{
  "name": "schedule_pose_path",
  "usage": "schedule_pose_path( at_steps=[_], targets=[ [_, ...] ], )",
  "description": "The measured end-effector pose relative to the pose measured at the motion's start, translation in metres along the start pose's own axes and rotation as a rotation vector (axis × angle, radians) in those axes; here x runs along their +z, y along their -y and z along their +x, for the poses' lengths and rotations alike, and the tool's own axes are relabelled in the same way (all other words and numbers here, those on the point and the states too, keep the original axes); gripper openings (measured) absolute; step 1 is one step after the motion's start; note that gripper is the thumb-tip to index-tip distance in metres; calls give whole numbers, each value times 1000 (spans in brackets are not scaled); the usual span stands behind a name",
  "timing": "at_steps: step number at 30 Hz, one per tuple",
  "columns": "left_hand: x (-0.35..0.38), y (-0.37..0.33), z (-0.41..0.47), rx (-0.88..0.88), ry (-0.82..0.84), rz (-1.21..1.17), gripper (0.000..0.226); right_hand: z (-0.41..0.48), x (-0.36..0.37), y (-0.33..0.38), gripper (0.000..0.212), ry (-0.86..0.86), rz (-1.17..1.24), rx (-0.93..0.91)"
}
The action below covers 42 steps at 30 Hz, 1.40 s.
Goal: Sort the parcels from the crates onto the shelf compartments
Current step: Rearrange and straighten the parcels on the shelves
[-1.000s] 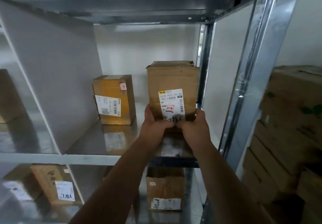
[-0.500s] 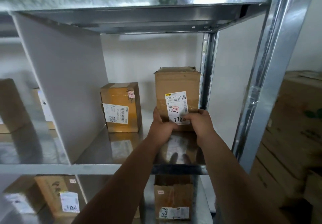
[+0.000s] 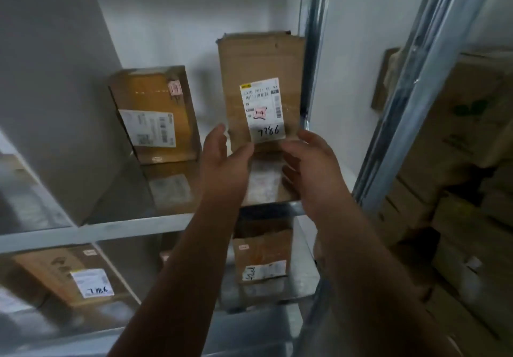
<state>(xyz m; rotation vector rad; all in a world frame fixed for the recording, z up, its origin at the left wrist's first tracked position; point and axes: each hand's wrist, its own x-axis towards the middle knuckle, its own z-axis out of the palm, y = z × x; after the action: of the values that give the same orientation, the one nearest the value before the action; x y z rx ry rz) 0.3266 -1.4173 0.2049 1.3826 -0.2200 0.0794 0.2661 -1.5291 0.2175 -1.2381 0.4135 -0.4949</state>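
On the upper shelf [image 3: 116, 229], the tall parcel [image 3: 261, 59] is standing upright on its own; half a second ago both hands were clasping its lower front, and now they are coming off it, the view having tipped downward as well. Its white label [image 3: 263, 109] is facing out, marked 7786. Left of the tall parcel, a shorter yellowish parcel [image 3: 155, 112] is sitting apart from it in the same compartment, with a grey divider panel [image 3: 55, 93] further left. Right of the tall parcel, a metal upright [image 3: 416, 93] is rising, and stacked cartons [image 3: 466, 162] are showing beyond it. Below the tall parcel, on the next level, another box [image 3: 262, 256] is standing. The left hand [image 3: 224, 162] and right hand [image 3: 313, 162] are hovering just in front of the tall parcel's base, palms turned inward, fingers loosened and spread, gripping nothing; whether the left thumb tip is touching the cardboard cannot be told.
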Motion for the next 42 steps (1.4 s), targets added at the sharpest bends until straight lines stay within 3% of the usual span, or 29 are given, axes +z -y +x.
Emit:
schedule_pose_path(
  at_steps=[3, 8, 15, 19, 23, 34, 38, 40, 42],
  targets=[
    [-18, 1, -37, 176, 96, -86, 37, -24, -9, -14, 20, 0, 28, -6],
    [-51, 49, -83, 70, 139, -281, 26, -60, -30, -55, 19, 96, 99, -21],
    [-75, 136, -129, -216, -13, -85, 34, -79, -72, -155, 11, 40, -208, -19],
    [-90, 197, -161, -383, -151, 69, 31, -87, -119, -228, 26, 35, -263, 113],
    [-100, 249, -194, -416, -172, 194, 33, -94, -164, -278, 34, 70, -352, 189],
    [-90, 312, -130, -356, 17, 524, 53, -45, -151, -307, 58, 168, -430, 109],
    [-101, 336, -103, -286, 41, 542, 40, -20, -132, -333, 66, 85, -351, 6],
    [-104, 347, -94, -267, 84, 574, 59, -10, -128, -344, 70, 19, -357, -25],
    [-103, 357, -87, -273, 131, 561, 75, 0, -128, -353, 60, 31, -348, -37]
  ],
)
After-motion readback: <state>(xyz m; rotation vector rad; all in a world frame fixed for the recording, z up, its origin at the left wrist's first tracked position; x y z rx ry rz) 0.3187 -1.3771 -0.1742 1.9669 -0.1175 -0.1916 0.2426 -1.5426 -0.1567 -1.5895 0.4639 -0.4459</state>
